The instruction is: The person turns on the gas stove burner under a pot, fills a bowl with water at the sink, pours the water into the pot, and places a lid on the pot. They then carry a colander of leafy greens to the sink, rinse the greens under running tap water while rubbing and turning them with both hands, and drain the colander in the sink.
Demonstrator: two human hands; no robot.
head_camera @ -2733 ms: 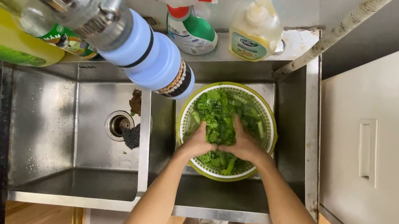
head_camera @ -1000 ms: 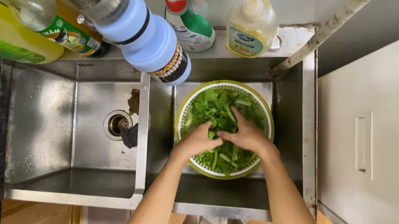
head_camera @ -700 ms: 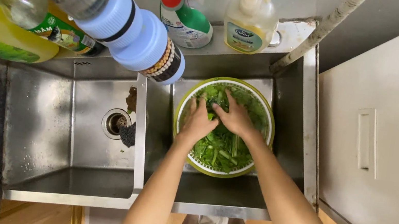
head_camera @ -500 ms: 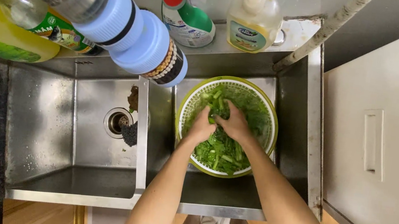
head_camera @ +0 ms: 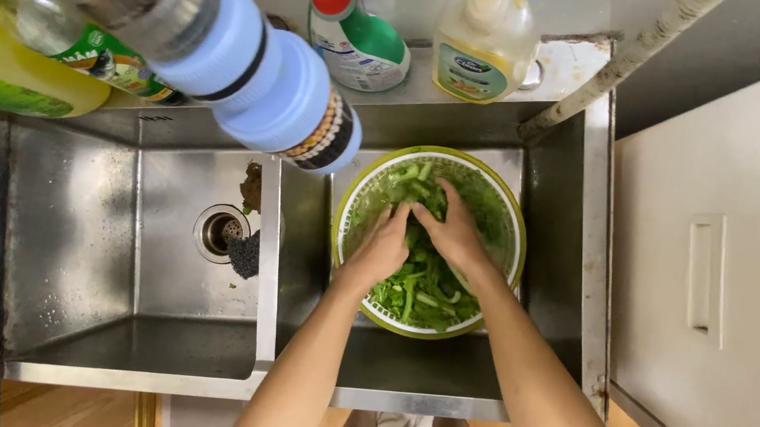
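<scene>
- Head view: left hand (head_camera: 382, 249) & right hand (head_camera: 452, 234) both down in the greens (head_camera: 419, 288), fingers curled into the leaves, side by side, nearly touching
- Greens fill a green-rimmed colander (head_camera: 350, 201) sitting in the right sink basin (head_camera: 566, 160)
- Left basin w/ drain (head_camera: 221, 232) beside it; faucet filter (head_camera: 268, 94) overhead; soap bottle (head_camera: 480, 39) on back ledge

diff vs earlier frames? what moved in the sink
Both hands slid from the near side of the greens toward the far side of the colander; left hand and right hand now press there together. Colander, sink and bottles stayed put.
</scene>
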